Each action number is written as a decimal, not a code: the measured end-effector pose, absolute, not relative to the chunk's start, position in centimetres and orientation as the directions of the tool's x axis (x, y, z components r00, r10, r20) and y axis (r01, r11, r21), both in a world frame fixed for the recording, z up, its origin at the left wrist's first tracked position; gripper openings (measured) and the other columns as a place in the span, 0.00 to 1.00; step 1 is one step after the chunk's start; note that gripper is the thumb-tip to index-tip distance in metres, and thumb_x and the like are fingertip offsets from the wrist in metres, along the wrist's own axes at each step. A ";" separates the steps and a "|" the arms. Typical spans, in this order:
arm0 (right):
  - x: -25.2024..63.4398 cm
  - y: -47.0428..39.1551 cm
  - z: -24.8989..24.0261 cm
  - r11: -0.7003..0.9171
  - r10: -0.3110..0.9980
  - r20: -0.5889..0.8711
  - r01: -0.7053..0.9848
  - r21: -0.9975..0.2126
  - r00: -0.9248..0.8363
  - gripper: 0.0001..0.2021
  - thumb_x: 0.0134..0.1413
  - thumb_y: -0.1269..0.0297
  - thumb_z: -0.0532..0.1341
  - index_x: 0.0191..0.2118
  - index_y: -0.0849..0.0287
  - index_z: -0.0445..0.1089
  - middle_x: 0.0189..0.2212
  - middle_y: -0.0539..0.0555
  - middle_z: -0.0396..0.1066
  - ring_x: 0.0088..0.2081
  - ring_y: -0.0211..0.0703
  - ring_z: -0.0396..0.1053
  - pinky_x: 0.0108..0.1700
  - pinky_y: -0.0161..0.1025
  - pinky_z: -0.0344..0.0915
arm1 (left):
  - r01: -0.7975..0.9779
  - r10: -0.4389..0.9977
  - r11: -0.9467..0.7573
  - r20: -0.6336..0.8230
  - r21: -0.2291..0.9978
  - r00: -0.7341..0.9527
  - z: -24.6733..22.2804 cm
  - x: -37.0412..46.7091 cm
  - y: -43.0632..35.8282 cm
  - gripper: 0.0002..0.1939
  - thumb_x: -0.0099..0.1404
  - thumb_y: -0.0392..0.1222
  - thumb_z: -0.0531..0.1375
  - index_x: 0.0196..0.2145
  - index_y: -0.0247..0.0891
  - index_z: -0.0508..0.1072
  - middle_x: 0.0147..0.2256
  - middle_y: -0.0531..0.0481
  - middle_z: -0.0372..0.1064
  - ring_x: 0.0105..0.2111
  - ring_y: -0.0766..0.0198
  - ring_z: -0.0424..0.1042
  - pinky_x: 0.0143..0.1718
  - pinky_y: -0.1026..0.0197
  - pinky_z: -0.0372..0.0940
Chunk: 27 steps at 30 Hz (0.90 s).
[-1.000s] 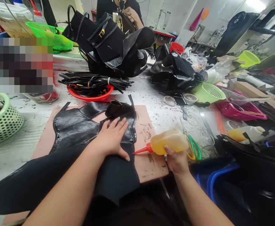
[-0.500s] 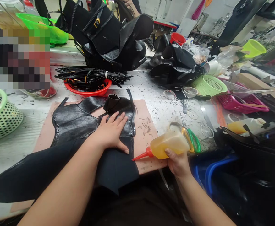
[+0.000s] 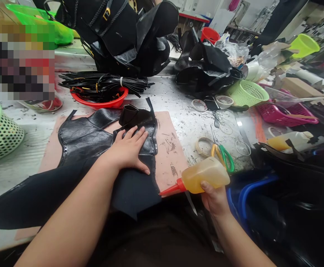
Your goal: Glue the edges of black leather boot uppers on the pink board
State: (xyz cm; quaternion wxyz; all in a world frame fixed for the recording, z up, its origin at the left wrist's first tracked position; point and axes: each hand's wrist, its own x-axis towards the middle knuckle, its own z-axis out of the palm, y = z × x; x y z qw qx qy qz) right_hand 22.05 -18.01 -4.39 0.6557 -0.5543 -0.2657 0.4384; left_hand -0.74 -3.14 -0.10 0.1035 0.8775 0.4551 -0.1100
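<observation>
My left hand [image 3: 127,150] lies flat with fingers spread on a black leather piece [image 3: 80,135], pressing it onto a pinkish board [image 3: 169,144]. Dark fabric of the same piece drapes over the board's front edge. In my right hand [image 3: 216,198] is a squeeze bottle [image 3: 206,175] of yellowish liquid, tilted to the left. Its red pointed nozzle touches or nearly touches the right edge of the dark fabric, close to the board's front edge. Whether liquid is coming out cannot be made out.
Scissors [image 3: 224,155] with green and yellow handles lie by a tape roll [image 3: 203,147]. A red bowl [image 3: 100,102] of black straps stands behind the board. Black leather pieces [image 3: 206,68] are heaped at the back. Perforated baskets [image 3: 4,131] stand left and right; a second bottle [image 3: 292,140] lies right.
My right hand has drawn the bottle toward me and slightly right, its nozzle moving down along the fabric's edge. My left hand stays flat on the leather. The whole view has shifted a little.
</observation>
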 end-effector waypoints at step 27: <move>21.3 -16.1 -3.3 0.095 0.951 -0.129 -0.665 -0.741 0.280 0.17 0.45 0.48 0.61 0.41 0.48 0.69 0.29 0.51 0.73 0.24 0.40 0.66 0.16 0.32 0.54 | 0.950 0.955 -0.249 -0.212 -0.190 0.208 12.7 -0.9 -5.6 0.12 0.60 0.44 0.57 0.37 0.35 0.73 0.37 0.37 0.73 0.40 0.46 0.71 0.36 0.53 0.65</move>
